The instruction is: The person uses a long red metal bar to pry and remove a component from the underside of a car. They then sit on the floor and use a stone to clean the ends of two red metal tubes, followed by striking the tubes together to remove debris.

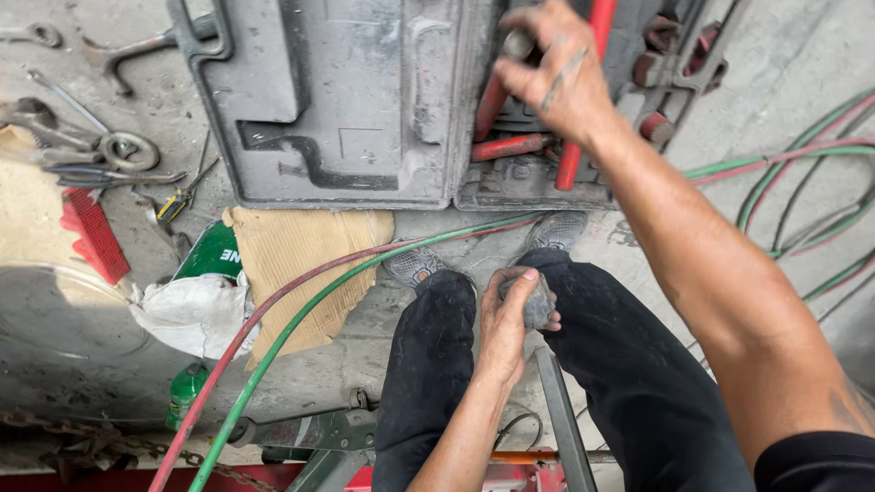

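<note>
1. The right hand (551,77) reached into an open grey tool case (337,109), its fingers closed around a red-handled tool (583,91).
2. The left hand (510,323) gripped a dark socket (540,305) above the knees.
3. Red and green hoses (301,310) crossed a piece of cardboard (301,251) on the concrete floor.
4. Wrenches (82,146) lay at the far left.

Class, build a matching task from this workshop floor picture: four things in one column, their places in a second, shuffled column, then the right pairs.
Things:
1. right hand
2. left hand
3. flat brown cardboard sheet
4. paired red and green hoses

Places:
A. around a small grey lump, above the knees
B. running across the cardboard
C. in the open grey plastic tool case, on red-handled tools
D. on the concrete below the case

Pairs: 1-C, 2-A, 3-D, 4-B
</note>
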